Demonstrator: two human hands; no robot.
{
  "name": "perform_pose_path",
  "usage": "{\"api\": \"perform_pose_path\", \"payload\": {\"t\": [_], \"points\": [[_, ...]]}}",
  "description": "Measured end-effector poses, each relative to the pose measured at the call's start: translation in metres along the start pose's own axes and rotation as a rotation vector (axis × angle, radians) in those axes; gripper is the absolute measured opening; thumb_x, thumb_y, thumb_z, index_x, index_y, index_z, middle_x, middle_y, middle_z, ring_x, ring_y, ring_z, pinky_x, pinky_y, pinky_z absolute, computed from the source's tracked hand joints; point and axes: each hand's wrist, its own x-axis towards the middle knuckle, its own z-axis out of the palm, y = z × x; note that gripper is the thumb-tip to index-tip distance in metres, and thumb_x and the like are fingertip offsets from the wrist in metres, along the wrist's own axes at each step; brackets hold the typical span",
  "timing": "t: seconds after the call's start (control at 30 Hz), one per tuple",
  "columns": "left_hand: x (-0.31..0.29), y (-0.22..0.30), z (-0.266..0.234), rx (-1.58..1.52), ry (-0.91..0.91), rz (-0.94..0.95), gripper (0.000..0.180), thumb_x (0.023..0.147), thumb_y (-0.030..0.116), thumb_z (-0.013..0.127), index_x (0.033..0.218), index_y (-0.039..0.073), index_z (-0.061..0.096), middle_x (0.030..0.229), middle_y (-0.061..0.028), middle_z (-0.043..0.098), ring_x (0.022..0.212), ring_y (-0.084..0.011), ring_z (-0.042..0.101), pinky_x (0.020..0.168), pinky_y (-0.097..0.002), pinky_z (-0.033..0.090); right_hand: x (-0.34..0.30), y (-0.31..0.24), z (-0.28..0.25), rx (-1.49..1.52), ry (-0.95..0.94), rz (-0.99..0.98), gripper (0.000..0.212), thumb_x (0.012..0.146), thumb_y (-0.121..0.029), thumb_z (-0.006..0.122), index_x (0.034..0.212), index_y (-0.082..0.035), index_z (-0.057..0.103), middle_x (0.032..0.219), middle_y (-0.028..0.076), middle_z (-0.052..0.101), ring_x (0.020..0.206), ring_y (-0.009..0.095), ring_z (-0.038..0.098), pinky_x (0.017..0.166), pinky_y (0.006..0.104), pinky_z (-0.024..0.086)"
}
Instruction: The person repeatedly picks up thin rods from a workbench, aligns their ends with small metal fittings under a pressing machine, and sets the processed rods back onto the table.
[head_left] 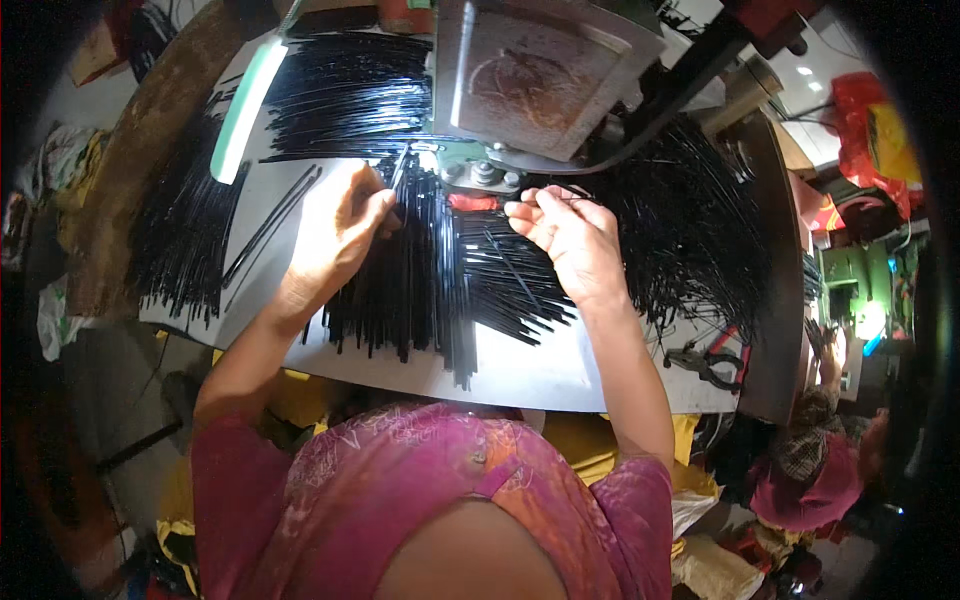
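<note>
My left hand [345,225] is closed, thumb against curled fingers, over a pile of thin black rods [400,290]. A thin rod-like piece [402,165] with a bright glint sticks up from its fingertips toward the machine's base. My right hand [572,240] is pinched closed beside the machine's bolted metal block [482,178]; I cannot make out what is between its fingers. A red piece [473,202] sits at the front of that block, just left of the right fingertips. Above stands the machine's grey metal housing [545,80].
More black rods lie in bundles at the back [350,95], left [185,230] and right [690,230] of the white tabletop [560,370]. Red-handled pliers [708,365] lie near the right front edge. A lit lamp [248,110] hangs at the upper left. Another person [815,470] sits at the right.
</note>
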Motion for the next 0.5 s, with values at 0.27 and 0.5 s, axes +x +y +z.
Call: {"api": "perform_pose_path", "payload": {"t": [0.27, 0.5], "points": [[0.022, 0.005, 0.039, 0.408, -0.043, 0.284, 0.013, 0.082, 0.005, 0.054, 0.095, 0.003, 0.056, 0.067, -0.0047, 0.05, 0.056, -0.0098, 0.048, 0.052, -0.0249, 0.04, 0.014, 0.009, 0.014, 0.171, 0.13, -0.099, 0.007, 0.079, 0.006, 0.055, 0.085, 0.008, 0.054, 0.09, 0.018, 0.059, 0.085, 0.029, 0.062, 0.079, 0.0365, 0.053], [0.026, -0.005, 0.045, 0.445, -0.014, 0.299, 0.017, 0.084, 0.007, 0.052, 0.097, -0.001, 0.058, 0.068, -0.0078, 0.056, 0.055, -0.0133, 0.051, 0.052, -0.0257, 0.042, 0.017, 0.015, 0.017, 0.222, 0.09, -0.135, 0.014, 0.079, 0.005, 0.052, 0.093, 0.009, 0.054, 0.094, 0.019, 0.059, 0.089, 0.029, 0.061, 0.081, 0.0371, 0.051]]}}
